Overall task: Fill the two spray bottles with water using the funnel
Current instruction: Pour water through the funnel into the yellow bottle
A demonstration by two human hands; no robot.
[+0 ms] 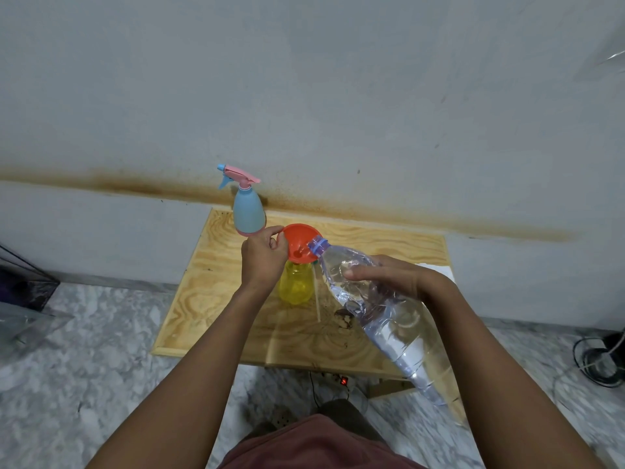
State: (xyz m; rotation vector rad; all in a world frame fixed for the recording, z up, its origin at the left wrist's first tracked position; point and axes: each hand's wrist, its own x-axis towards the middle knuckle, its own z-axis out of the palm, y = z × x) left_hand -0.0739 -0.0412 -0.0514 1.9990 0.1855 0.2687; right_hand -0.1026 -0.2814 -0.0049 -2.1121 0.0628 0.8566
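An orange funnel [301,243] sits in the neck of a yellow spray bottle [295,285] with no spray head on it, at the middle of the wooden table [209,299]. My left hand [262,257] pinches the funnel's left rim. My right hand [392,277] grips a large clear water bottle [382,319], tilted so its mouth rests over the funnel. A blue spray bottle [248,211] with a pink and blue trigger head stands upright at the table's back edge, just behind my left hand.
The table stands against a grey wall with a brown stain. A thin tube [318,299] lies on the tabletop behind the clear bottle. A power strip [341,380] sits on the marble floor under the front edge, cables [595,360] at right, a dark box [23,282] at left.
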